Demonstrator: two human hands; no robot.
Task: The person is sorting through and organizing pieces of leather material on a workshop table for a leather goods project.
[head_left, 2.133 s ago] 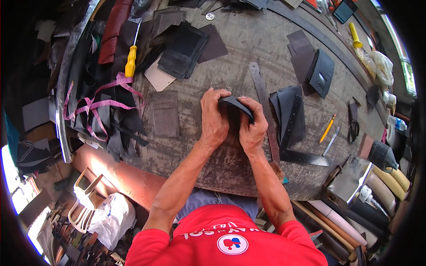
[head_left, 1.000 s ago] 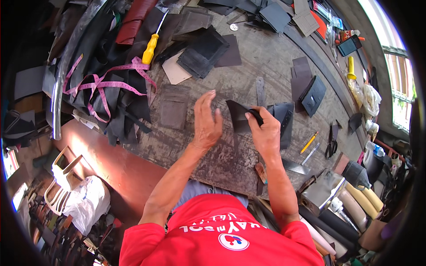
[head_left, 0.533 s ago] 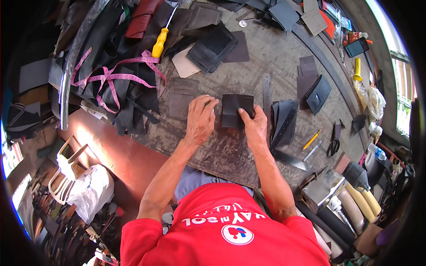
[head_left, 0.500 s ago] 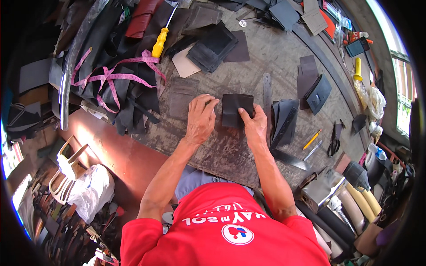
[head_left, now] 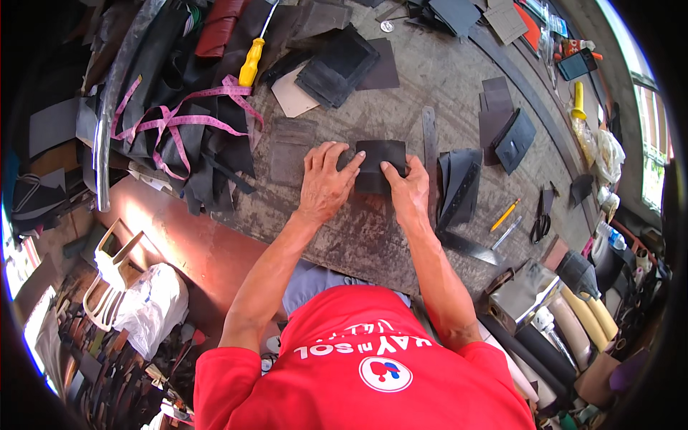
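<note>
A small black leather-like panel (head_left: 380, 156) is held between my hands over the worn workbench (head_left: 344, 240). My left hand (head_left: 328, 179) is closed at its left edge, thumb on the top face and the other fingers curled. On the right edge my right hand (head_left: 409, 188) pinches it, with the thumb on top and the fingers partly hidden behind. A metal ruler (head_left: 430, 143) lies just beyond my right hand. Beside that hand rest stacked black panels (head_left: 459, 183) with a dark metal square (head_left: 469, 247) across them. Another dark flat piece (head_left: 292, 150) lies beyond my left hand.
A yellow-handled screwdriver (head_left: 251, 63) and pink measuring tape (head_left: 168, 122) lie on dark material at left. Black pieces (head_left: 337, 68) are piled at the far side. A pencil (head_left: 505, 215), scissors (head_left: 542, 222) and a dark wallet-like piece (head_left: 514, 141) lie at right.
My left hand has moved right and now touches the panel's left edge. The panel has shifted slightly and shows a shorter face. My right hand keeps its hold.
</note>
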